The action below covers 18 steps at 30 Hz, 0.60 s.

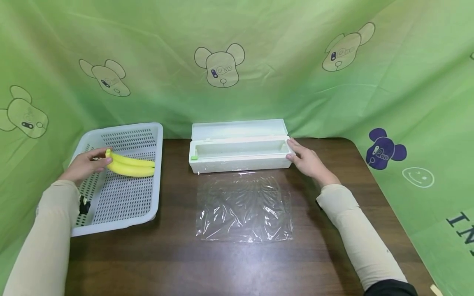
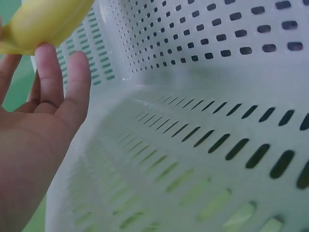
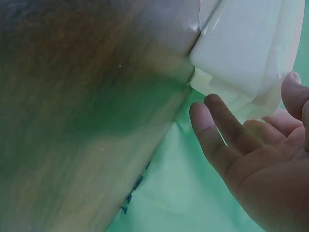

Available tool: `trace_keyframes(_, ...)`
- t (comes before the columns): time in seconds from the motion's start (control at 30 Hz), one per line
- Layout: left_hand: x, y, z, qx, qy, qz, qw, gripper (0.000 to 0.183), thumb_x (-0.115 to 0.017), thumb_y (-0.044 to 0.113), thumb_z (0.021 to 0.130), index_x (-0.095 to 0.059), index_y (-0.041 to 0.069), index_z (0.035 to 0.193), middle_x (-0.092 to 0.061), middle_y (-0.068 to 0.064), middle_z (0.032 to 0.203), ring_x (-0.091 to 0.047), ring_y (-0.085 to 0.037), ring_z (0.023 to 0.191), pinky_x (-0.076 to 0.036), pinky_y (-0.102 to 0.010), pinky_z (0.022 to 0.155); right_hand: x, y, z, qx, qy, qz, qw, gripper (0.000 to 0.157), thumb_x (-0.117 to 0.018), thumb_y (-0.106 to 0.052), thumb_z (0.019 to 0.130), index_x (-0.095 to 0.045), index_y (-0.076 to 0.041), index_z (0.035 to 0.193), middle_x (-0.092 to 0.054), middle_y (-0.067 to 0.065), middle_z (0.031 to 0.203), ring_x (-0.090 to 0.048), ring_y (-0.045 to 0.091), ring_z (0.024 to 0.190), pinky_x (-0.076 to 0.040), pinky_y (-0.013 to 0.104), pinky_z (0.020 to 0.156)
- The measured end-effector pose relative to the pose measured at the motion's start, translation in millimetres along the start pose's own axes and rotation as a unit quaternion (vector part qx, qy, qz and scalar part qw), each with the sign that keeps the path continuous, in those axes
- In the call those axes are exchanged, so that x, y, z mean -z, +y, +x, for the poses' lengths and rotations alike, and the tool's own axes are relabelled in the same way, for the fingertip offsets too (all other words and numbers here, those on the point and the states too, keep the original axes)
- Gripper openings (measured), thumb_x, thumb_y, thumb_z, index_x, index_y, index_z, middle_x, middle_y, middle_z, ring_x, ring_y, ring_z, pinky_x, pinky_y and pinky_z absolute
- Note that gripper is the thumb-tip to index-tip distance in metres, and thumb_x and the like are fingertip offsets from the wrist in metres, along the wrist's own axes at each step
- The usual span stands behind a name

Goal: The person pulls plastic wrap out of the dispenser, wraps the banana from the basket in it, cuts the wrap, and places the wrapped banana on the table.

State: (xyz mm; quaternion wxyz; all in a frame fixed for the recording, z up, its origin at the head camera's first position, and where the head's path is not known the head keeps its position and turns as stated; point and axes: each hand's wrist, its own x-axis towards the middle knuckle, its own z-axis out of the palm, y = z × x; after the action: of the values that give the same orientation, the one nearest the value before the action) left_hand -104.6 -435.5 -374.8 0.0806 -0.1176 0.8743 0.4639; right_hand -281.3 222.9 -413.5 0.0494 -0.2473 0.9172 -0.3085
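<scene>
My left hand [image 1: 82, 166] pinches a bunch of yellow bananas [image 1: 130, 166] at its stem end, inside the white plastic basket [image 1: 159, 181]. In the left wrist view the bananas [image 2: 50, 24] show only partly, at the top left. On the right, my right hand [image 1: 305, 161] touches the right end of a long white cling film dispenser [image 1: 240, 164], fingers loosely extended. The dispenser's lid [image 1: 238, 129] stands raised at the back. A sheet of clear cling film [image 1: 244, 211] stretches from the dispenser's front edge over the table, wrinkled.
The dark wooden table [image 1: 177, 263] bears the basket on the left and the dispenser at the back centre. A green printed cloth [image 1: 266, 90] hangs behind and beside the table. A small green piece [image 1: 194, 158] sits at the dispenser's left end.
</scene>
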Motion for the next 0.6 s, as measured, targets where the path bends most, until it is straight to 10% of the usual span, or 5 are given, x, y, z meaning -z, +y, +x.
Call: trace_keyframes(0.6, -6.9, 16.1, -0.5, -0.072, 0.041, 0.012, 0.9965, 0.055, -0.056, 0.026, 0.106, -0.041, -0.006, 0.148, -0.049, -0.014, 0.126, -0.057, 0.0, 0.091, -0.057, -0.023, 0.076, -9.4, 5, 2, 0.006, -0.032, 0.051, 0.998, 0.062, -0.045, -0.016, 0.109, -0.013, -0.004, 0.16, -0.003, 0.014, 0.167, -0.005, 0.033, 0.152, -0.006, 0.048, 0.122)
